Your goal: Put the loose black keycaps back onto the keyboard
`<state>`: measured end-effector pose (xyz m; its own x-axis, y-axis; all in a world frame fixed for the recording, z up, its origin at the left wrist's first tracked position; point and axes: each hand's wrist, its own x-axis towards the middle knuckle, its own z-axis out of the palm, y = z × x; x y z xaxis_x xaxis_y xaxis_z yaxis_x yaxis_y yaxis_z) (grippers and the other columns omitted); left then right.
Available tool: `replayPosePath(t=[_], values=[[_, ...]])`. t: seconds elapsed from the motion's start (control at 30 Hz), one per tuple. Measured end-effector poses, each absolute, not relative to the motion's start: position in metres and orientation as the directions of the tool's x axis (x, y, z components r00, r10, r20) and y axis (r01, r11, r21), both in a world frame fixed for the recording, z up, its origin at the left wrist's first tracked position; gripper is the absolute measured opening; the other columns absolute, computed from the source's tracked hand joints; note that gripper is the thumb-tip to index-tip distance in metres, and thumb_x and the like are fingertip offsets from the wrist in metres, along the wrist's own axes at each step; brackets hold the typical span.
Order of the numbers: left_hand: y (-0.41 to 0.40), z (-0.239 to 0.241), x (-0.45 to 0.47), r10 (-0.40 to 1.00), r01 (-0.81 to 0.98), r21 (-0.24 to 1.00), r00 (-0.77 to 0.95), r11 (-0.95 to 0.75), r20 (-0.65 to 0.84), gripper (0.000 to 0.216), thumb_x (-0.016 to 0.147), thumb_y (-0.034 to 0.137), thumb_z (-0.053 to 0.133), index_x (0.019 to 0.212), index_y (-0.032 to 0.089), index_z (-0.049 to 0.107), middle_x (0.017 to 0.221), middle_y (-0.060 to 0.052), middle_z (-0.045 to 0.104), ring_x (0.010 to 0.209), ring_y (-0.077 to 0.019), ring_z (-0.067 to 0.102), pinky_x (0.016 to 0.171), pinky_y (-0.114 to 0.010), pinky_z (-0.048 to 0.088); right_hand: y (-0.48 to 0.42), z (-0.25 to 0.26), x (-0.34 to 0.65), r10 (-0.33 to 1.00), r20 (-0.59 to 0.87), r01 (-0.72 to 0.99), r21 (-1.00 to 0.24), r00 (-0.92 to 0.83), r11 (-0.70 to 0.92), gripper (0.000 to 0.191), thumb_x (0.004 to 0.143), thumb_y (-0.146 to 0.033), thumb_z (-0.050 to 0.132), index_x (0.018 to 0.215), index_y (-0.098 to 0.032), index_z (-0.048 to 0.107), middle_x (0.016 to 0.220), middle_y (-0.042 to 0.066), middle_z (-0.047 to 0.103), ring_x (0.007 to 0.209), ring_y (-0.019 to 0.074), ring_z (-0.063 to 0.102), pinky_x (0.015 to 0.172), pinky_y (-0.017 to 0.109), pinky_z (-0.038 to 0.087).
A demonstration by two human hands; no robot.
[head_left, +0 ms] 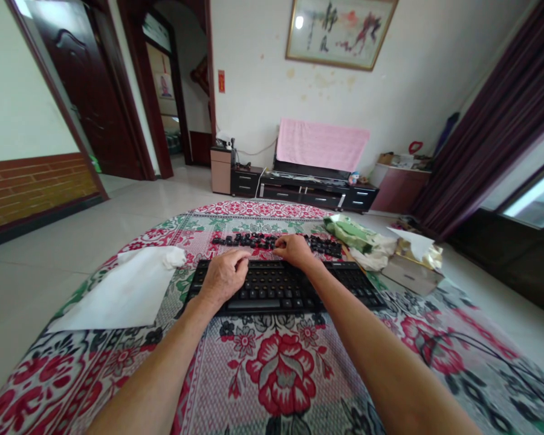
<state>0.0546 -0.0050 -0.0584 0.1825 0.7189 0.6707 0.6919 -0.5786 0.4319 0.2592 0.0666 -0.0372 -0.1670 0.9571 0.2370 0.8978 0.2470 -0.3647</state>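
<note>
A black keyboard (272,289) lies on the table in front of me; many key positions in its upper rows show bare sockets, while keys remain along its bottom row. Behind it, loose black keycaps (242,240) are spread in a long strip. My left hand (226,275) rests over the keyboard's upper left, its fingers curled with thumb and index finger close together; what they hold, if anything, is hidden. Reaching across the keyboard's back edge, my right hand (294,250) has its fingertips pinched at a keycap in the strip.
A white sheet (122,290) with a crumpled white wad (174,258) lies at the left. To the right are a green packet (349,232), crumpled pale cloth or paper (376,252) and a box (410,275) with gold foil. A black cable (476,342) runs along the right side.
</note>
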Motion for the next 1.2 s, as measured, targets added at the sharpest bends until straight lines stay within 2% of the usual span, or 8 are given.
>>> replayPosePath(t=[0.13,0.37,0.57,0.7,0.87,1.03,1.13,1.2], values=[[-0.005,-0.058,0.055,0.726,0.700,0.434,0.177,-0.568,0.665,0.019,0.079,0.015,0.049,0.085,0.018,0.067,0.087,-0.005,0.071,0.081,-0.0170,0.066,0.080,-0.030,0.051,0.069,-0.041,0.260,0.969,0.202,0.930,-0.307,-0.144,0.202,0.021,0.066,-0.027,0.065,0.084,-0.021,0.073,0.081,0.007,0.071,0.077,0.0213,0.064,0.070,0.027,0.045],[-0.005,-0.060,0.054,0.733,0.709,0.430,0.179,-0.559,0.657,0.019,0.080,0.016,0.049,0.085,0.019,0.067,0.086,-0.004,0.072,0.080,-0.0168,0.066,0.080,-0.029,0.051,0.070,-0.043,0.263,0.970,0.197,0.928,-0.313,-0.145,0.202,0.023,0.065,-0.031,0.066,0.086,-0.021,0.072,0.079,0.005,0.070,0.074,0.0194,0.063,0.067,0.025,0.043],[-0.006,-0.047,0.055,0.760,0.714,0.435,0.208,-0.548,0.616,0.022,0.079,0.016,0.049,0.087,0.019,0.069,0.088,-0.004,0.072,0.082,-0.0175,0.067,0.080,-0.029,0.051,0.052,-0.027,0.268,0.908,0.418,0.885,-0.436,0.041,0.161,0.029,0.078,-0.037,0.050,0.077,-0.016,0.070,0.069,0.006,0.067,0.067,0.0179,0.060,0.063,0.025,0.039],[-0.011,-0.027,0.055,0.789,0.773,0.373,0.255,-0.514,0.559,0.024,0.079,0.019,0.049,0.090,0.019,0.070,0.090,-0.005,0.072,0.084,-0.0199,0.067,0.081,-0.031,0.050,0.027,-0.011,0.272,0.866,0.488,0.784,-0.578,0.112,0.224,0.039,0.087,-0.029,0.031,0.081,-0.017,0.067,0.075,0.006,0.067,0.073,0.0168,0.061,0.066,0.023,0.039],[-0.017,-0.017,0.047,0.819,0.857,0.187,0.363,-0.481,0.444,0.024,0.078,0.021,0.051,0.089,0.020,0.071,0.082,-0.007,0.071,0.078,-0.0216,0.066,0.076,-0.032,0.050,-0.006,0.002,0.268,0.837,0.546,0.713,-0.594,0.018,0.372,0.048,0.092,-0.037,0.023,0.075,-0.018,0.063,0.071,0.005,0.064,0.072,0.0167,0.060,0.069,0.025,0.041],[-0.028,-0.022,0.033,0.832,0.868,0.160,0.376,-0.470,0.408,0.022,0.077,0.020,0.052,0.089,0.022,0.070,0.085,-0.004,0.069,0.082,-0.0192,0.063,0.078,-0.029,0.048,-0.022,-0.005,0.249,0.940,0.339,0.443,-0.846,0.021,0.295,0.033,0.083,-0.046,0.042,0.077,-0.018,0.059,0.063,0.001,0.059,0.052,0.0128,0.056,0.054,0.024,0.043],[-0.033,-0.030,0.028,0.861,0.880,0.194,0.341,-0.434,0.377,0.023,0.078,0.022,0.052,0.093,0.022,0.070,0.092,-0.004,0.069,0.089,-0.0188,0.062,0.084,-0.030,0.047,-0.024,-0.013,0.237,0.960,0.269,0.320,-0.905,-0.079,0.280,0.016,0.071,-0.031,0.058,0.079,-0.018,0.059,0.056,-0.003,0.056,0.051,0.0110,0.054,0.053,0.022,0.044],[-0.034,-0.037,0.025,0.876,0.879,0.227,0.328,-0.420,0.354,0.023,0.079,0.023,0.052,0.094,0.021,0.069,0.095,-0.004,0.069,0.093,-0.0187,0.061,0.088,-0.030,0.045,-0.023,-0.016,0.229,0.960,0.253,0.262,-0.924,-0.123,0.277,0.018,0.065,-0.024,0.060,0.082,-0.017,0.060,0.054,-0.005,0.054,0.050,0.0099,0.052,0.053,0.022,0.045]])
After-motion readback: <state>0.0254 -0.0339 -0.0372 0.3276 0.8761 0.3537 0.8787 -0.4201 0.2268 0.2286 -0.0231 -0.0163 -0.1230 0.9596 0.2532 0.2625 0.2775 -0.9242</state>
